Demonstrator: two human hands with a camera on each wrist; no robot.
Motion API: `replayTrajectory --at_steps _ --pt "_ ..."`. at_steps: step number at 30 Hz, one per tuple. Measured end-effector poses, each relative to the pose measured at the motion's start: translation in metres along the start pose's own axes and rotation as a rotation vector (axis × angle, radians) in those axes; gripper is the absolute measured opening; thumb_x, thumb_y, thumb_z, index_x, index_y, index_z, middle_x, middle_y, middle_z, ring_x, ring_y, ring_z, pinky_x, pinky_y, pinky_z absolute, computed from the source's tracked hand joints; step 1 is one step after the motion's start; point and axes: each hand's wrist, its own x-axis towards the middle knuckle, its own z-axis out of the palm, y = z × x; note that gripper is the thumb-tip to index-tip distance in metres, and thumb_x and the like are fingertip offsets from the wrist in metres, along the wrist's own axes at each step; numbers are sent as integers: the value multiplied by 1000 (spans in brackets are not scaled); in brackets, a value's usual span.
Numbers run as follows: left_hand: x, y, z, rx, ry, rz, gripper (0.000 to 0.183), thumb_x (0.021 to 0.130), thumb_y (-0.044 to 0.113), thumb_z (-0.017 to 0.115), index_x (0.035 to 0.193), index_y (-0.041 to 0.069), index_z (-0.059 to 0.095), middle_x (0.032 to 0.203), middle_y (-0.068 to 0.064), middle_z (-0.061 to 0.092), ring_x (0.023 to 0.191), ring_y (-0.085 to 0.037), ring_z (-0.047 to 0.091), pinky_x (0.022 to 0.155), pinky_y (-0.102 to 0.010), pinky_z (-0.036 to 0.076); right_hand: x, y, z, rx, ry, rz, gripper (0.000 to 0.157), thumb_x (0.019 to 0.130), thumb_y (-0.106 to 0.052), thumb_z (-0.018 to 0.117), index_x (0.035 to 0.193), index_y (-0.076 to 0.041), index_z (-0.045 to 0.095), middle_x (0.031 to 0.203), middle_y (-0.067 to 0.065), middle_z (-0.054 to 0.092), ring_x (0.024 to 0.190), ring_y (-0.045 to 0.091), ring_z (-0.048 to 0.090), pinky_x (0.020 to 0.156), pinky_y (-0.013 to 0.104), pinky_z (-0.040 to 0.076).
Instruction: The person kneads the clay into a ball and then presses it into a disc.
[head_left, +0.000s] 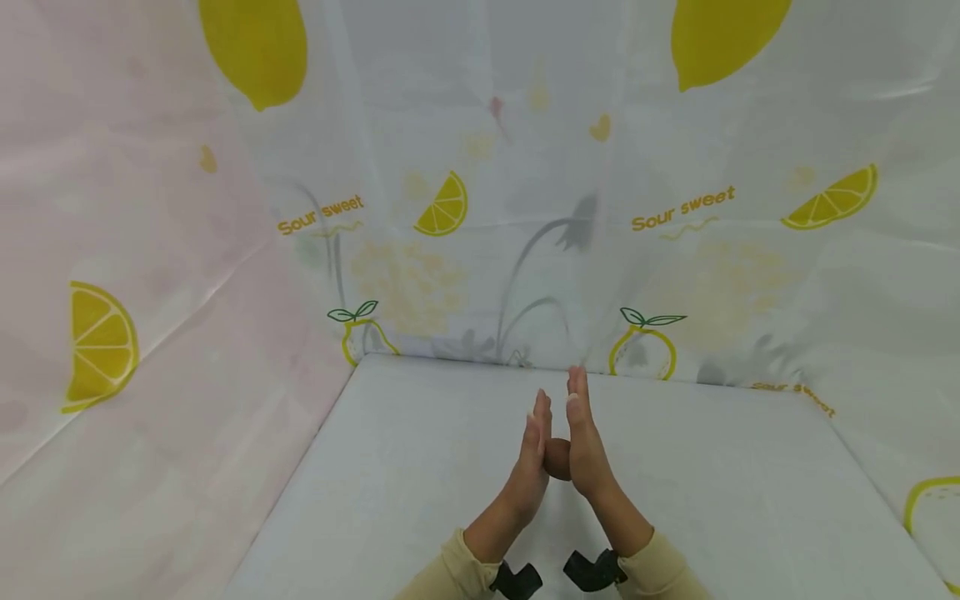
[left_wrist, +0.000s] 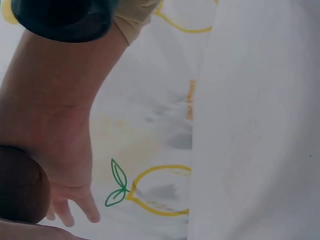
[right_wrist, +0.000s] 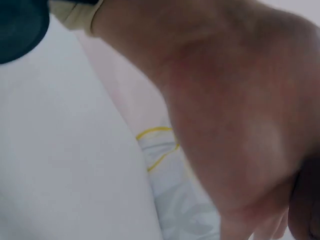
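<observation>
A brown ball (head_left: 557, 459) with a smooth, rounded surface sits between the two palms. My left hand (head_left: 529, 471) presses against its left side, fingers straight and pointing up and away. From the right, my right hand (head_left: 588, 446) faces it with straight fingers, its fingertips reaching a little farther than the left ones. In the left wrist view the ball (left_wrist: 22, 185) shows a small crease, with the right hand (left_wrist: 55, 145) behind it. The right wrist view has a dark part of the ball (right_wrist: 306, 200) at its edge, next to the left hand (right_wrist: 235, 125).
Under the hands lies a white tabletop (head_left: 420, 467). A lemon-printed sheet (head_left: 525, 183) rises behind the table and along both sides. Light yellow sleeves (head_left: 457, 571) cover the forearms, and dark wrist cameras (head_left: 595, 571) sit close together beneath the wrists.
</observation>
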Motion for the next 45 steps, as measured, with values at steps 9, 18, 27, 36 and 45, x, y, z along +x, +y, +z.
replayTrajectory --at_steps 9,18,27,36,45 --pt "4 9 -8 62 7 94 78 104 63 0 162 13 -15 169 -5 -17 154 -24 -18 121 -58 -5 -8 16 4 13 -23 66 62 112 -41 14 164 -9 -1 171 7 3 156 31 5 121 60 2" --pt "19 15 -16 130 87 127 74 107 58 7 163 14 -12 169 -5 -16 154 -25 -17 121 -59 -6 -27 16 26 -46 -23 10 60 114 -22 22 163 -21 -13 171 6 3 154 30 6 117 64 10" --pt "19 -2 -18 126 115 12 78 105 65 10 164 18 -9 169 -1 -13 154 -24 -12 121 -60 -5 -31 0 30 -151 46 -62 68 110 -21 32 164 -27 -9 171 -1 2 155 25 5 118 64 11" --pt "8 -10 -5 92 93 -17 74 105 62 4 165 18 -4 171 -5 -6 155 -26 -11 119 -62 -7 -16 -15 17 -120 62 -118 64 110 -23 26 164 -16 -8 170 4 3 156 25 0 119 19 5" --pt "0 0 1 14 -34 6 74 105 61 1 162 15 -15 170 -10 -11 155 -28 -13 120 -60 -5 0 -8 -3 76 44 -5 65 111 -37 23 164 -15 -9 171 5 2 156 24 0 121 58 0"
